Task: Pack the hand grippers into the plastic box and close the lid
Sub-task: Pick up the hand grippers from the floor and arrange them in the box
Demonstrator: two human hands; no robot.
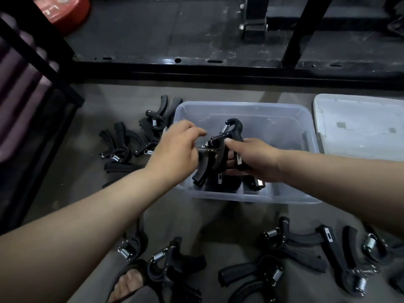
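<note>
R hand clenched round a bunch of hand grippers, held over the plastic box, handles pointing down into it. L hand touches the bunch's left side; can't tell if it grips. Lid lies off, just right of the box.

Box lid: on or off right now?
Off. The lid lies flat on the floor to the right of the box, whose top is uncovered.
</note>
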